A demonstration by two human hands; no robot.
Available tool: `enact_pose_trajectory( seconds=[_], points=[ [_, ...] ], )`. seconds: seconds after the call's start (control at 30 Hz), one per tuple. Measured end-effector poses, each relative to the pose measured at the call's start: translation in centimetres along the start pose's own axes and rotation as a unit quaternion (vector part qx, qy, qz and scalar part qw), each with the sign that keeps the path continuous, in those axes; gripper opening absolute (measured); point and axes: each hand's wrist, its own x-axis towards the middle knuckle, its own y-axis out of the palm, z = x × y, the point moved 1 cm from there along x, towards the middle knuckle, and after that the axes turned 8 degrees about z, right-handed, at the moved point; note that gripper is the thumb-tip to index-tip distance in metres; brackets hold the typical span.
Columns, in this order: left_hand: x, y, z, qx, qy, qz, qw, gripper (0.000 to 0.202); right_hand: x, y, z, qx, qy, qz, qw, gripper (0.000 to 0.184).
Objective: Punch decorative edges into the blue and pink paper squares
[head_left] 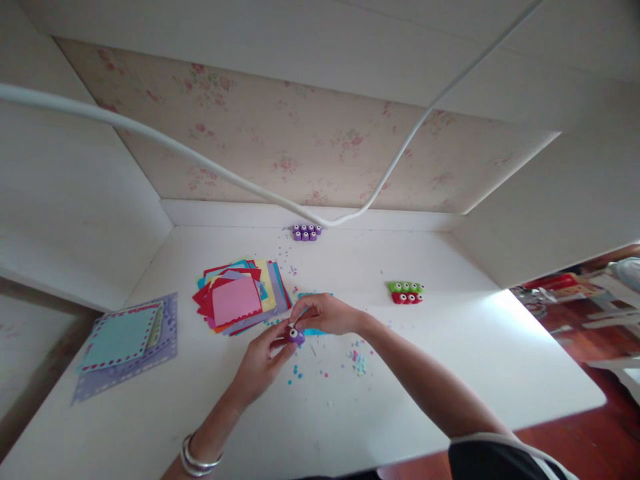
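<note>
Your bangled left hand (261, 363) reaches in, fingers pinching a purple punch (297, 336); your right hand (326, 313) bends above it, fingers curled narrow, hold unclear, over blue paper (316, 331)

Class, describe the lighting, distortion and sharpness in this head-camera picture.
Head view: wide-lens distortion bends the white cable and the edges of the white desk; its right side is brightest; the small purple paper punch between the left hand and right hand looks slightly soft.
</note>
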Motion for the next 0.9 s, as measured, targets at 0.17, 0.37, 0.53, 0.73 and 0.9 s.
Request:
enact_pose_trajectory(
  seconds=[0.17,0.37,0.53,0.73,0.9],
  points=[
    [-0.3,0.2,0.1,0.126,0.041,-0.033,0.991,0.033,-1.1,-2.2,-1.1,-0.21,0.072,-0.158,0.962,0.036],
    [-0.2,0.3,-0.1,0.17,0.054,-0.036,0.983,0.03,-2.6,-4.0,-3.7,-0.38,0.213,-0.163,0.885,0.064],
    [-0.3,0.5,-0.2,0.172,0.054,-0.028,0.983,0.03,-3.2,-4.4,-4.3,-0.328,0.25,-0.165,0.896,0.043],
    [-0.2,0.6,-0.2,0.201,0.076,-0.043,0.976,0.028,-4.8,-3.5,-4.9,-0.215,0.247,-0.203,0.923,0.022],
    [-0.1,0.8,0.1,0.254,0.098,-0.082,0.959,0.026,-5.6,-0.5,-5.8,0.082,0.155,-0.284,0.943,0.029]
  ],
)
